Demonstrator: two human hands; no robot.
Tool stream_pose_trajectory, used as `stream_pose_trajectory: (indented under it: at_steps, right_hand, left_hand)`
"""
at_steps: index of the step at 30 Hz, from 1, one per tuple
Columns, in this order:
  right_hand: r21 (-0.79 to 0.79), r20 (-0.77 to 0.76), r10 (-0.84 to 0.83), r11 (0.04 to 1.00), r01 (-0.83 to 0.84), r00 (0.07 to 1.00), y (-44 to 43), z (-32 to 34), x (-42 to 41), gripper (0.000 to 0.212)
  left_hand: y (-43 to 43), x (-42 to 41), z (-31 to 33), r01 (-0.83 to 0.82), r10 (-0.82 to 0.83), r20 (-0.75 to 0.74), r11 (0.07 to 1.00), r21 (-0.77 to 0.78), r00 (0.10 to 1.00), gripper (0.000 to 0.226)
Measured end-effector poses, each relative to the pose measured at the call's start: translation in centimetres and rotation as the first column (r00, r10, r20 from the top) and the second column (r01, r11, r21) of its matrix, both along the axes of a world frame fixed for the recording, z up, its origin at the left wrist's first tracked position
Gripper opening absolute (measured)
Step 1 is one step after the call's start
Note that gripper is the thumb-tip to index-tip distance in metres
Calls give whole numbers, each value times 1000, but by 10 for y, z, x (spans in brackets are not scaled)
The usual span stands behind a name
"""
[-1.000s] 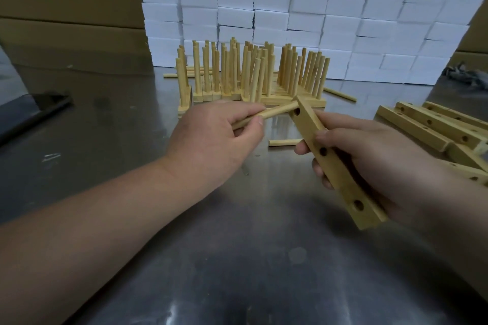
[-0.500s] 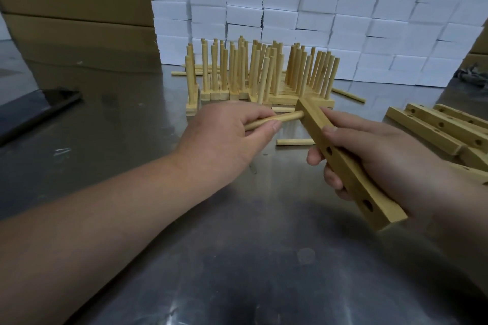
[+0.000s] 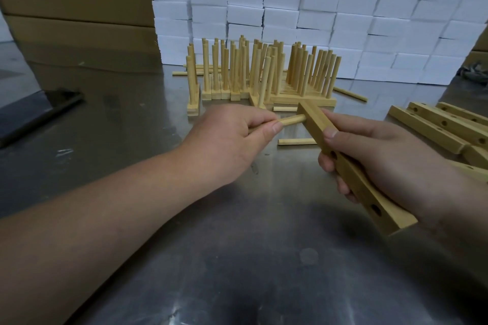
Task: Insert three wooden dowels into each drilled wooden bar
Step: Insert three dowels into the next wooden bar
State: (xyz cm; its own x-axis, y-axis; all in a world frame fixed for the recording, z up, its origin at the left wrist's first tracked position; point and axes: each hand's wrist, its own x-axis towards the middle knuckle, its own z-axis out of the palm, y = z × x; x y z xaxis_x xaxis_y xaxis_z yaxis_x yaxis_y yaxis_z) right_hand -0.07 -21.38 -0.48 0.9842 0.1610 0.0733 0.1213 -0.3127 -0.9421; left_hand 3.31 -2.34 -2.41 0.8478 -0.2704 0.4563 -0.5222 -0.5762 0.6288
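Note:
My right hand (image 3: 390, 158) grips a drilled wooden bar (image 3: 353, 182) that slants from centre toward the lower right above the table. Two open holes show on its left face, near the middle and near the low end. My left hand (image 3: 232, 140) pinches a wooden dowel (image 3: 371, 120) between thumb and fingers, and the dowel's tip sits in the hole at the bar's far end. One loose dowel (image 3: 297, 142) lies on the table just below the hands, and a shorter-looking one (image 3: 285, 108) lies behind them.
Several finished bars with upright dowels (image 3: 264, 74) stand behind the hands. Bare drilled bars (image 3: 443, 124) lie stacked at the right. A dark flat object (image 3: 39, 111) rests at the left, cardboard boxes (image 3: 76, 8) and white foam blocks (image 3: 317, 8) at the back. The table (image 3: 237, 258) is steel.
The dowel has gone deeper into the bar's far-end hole, with less of it showing between my left thumb and the bar. The bar has shifted slightly right.

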Motion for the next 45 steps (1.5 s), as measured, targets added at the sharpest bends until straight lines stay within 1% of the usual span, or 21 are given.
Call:
stream_pose_trajectory:
  at_steps: [5,8,12,16,18,20,22,24,25,29,30,32,34,36,37,38,39,40,41,43,45]
  right_hand:
    - [-20,-12,-4,1000,4,1000,2,-1,0,33]
    - [-39,3,-6,999,6,1000,3,-1,-2,33]
    - [-74,35,-7,997,10,999,4,0,-4,30]
    - [-140,68,-6,990,16,998,5,-1,-4,32]
    - [-154,81,-9,988,22,997,6,-1,-4,35]
    - [-156,92,-11,987,26,996,7,-1,-4,37]
    - [-158,104,-14,987,31,994,8,-1,-5,37]
    - [-149,111,-16,988,32,994,10,-1,-5,33]
    - [-143,113,-18,989,34,993,10,-1,-5,30]
    - [-119,124,-63,990,78,990,12,-4,-5,27]
    - [-123,119,-71,989,86,990,12,-4,-5,28]
    - [-106,72,-82,990,89,994,15,-5,-5,30]
    - [-28,0,-110,994,110,994,16,-4,-6,28]
    - [62,-16,-161,985,161,987,16,-2,-6,22]
    - [102,-13,-195,975,196,981,15,0,-5,20]
    - [147,-15,-232,962,232,973,14,2,-5,17]
    - [198,-27,-264,944,264,964,13,3,-5,16]
    - [242,-42,-291,925,292,956,12,4,-4,16]
    - [272,-59,-313,909,317,948,11,4,-3,17]
    - [320,-97,-344,878,356,934,9,5,-2,21]
    - [404,-148,-359,829,388,922,8,7,-1,22]
  left_hand:
    - [0,1,-1,-32,35,-89,999,35,995,27]
    - [0,0,2,-17,15,-129,1000,-16,991,29]
    - [-2,-2,6,-43,27,-217,996,-72,976,21]
    - [-3,-2,6,-69,41,-259,993,-99,965,25]
    - [-3,-1,6,-77,32,-302,987,-141,953,27]
    - [-1,1,6,-55,-44,-398,971,-232,916,27]
    - [1,4,6,-27,-164,-510,938,-346,844,27]
    - [3,7,6,-25,-232,-565,912,-410,792,27]
    - [4,8,6,-24,-233,-568,913,-407,789,27]
    - [5,12,3,-19,-167,-514,941,-337,842,30]
    - [5,13,3,-27,-177,-519,932,-362,836,32]
    - [7,17,2,-40,-254,-542,881,-471,801,38]
    - [10,20,2,-43,-367,-555,805,-591,747,50]
    - [12,24,1,-75,-420,-541,736,-672,729,56]
    - [12,25,0,-101,-384,-538,738,-667,750,53]
    - [11,26,-2,-120,-300,-533,779,-616,791,46]
    - [10,25,-3,-131,-176,-508,850,-511,843,35]
    - [8,25,-5,-132,-50,-447,921,-367,893,26]
    - [6,24,-8,-125,39,-362,968,-218,931,21]
    - [2,21,-13,-118,114,-215,993,-8,970,22]
    - [-3,16,-14,-124,143,-103,978,168,984,21]
